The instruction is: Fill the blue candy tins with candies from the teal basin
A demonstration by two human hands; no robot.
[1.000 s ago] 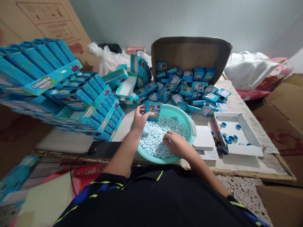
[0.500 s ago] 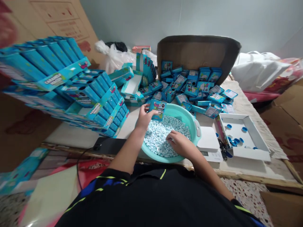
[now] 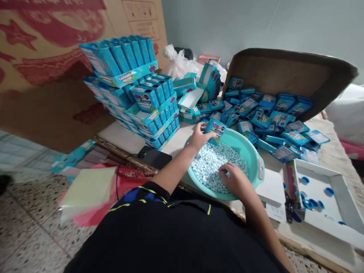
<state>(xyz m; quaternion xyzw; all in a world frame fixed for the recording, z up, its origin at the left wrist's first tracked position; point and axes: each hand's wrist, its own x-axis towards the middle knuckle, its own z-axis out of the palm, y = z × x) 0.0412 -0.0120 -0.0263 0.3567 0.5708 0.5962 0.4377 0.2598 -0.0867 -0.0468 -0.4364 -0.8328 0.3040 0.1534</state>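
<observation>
Clamping a blue candy carton (image 3: 218, 129) with the left hand (image 3: 199, 136), thumb across its front, over the eleven o'clock rim of a turquoise basin (image 3: 253, 153). Resting the right hand (image 3: 234, 179) on pale blue-and-white candies (image 3: 207, 167) near the basin's middle, fingertips drawn close together; cannot tell of any candy pinched there.

Judging from the lie of things, partway along. Done, apparently: many matching cartons set in rows in stacked display trays (image 3: 133, 76) at ten o'clock from the basin, one only partly occupied. Left over: a big heap of loose cartons (image 3: 261, 119) at one o'clock, before and inside a tipped cardboard box (image 3: 278, 72); loose trays (image 3: 190, 98) toward eleven, white insides showing; plenty of candies.

Readable on the held carton: "CARAMELO", with the word below partly covered by the thumb. Readable on the stacked fronts: "CARAMELO MACIZO", slightly blurred. Too small for reading: the pink logo above. Printed in red on a large brown box (image 3: 17, 36) beyond the stack, toward ten: a star and cropped lettering. Set on the table (image 3: 335, 149) at four o'clock: a white scale (image 3: 271, 185), marking illegible, and a white tray (image 3: 321, 185) with blue caps (image 3: 330, 191).
</observation>
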